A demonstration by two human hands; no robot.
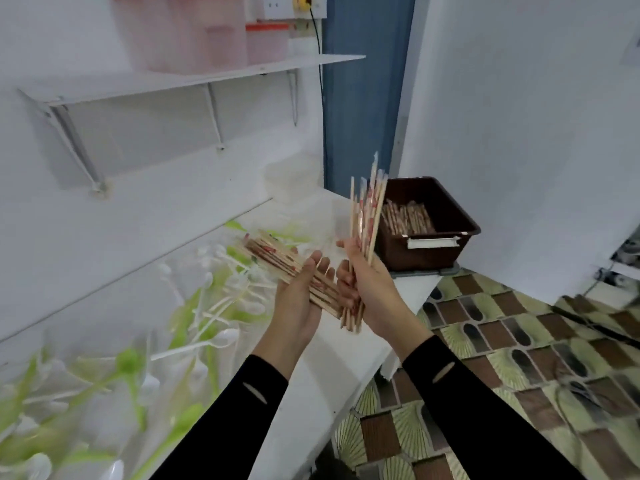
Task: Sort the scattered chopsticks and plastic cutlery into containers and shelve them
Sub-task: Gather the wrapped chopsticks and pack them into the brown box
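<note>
- Cutlery [214, 306], white and green plastic, lies scattered along the worktop [332, 368] toward its left end, against the wall; unsorted.
- Left hand [301, 299]: grip clamped on a flat bundle of chopsticks [277, 261], long axis running from the palm away toward the back left, roughly level above the worktop.
- Right hand [367, 289]: grip clamped on a second bundle [367, 216], long axis near upright, tips leaning slightly right toward the bin.
- Brown bin [446, 216] stands at the worktop's far right corner, already part-filled with chopsticks; it lies just beyond the right hand, which is clearly the nearer.
- Judgement: the right bundle must tip forward and lie down lengthwise to match the sticks inside.
</note>
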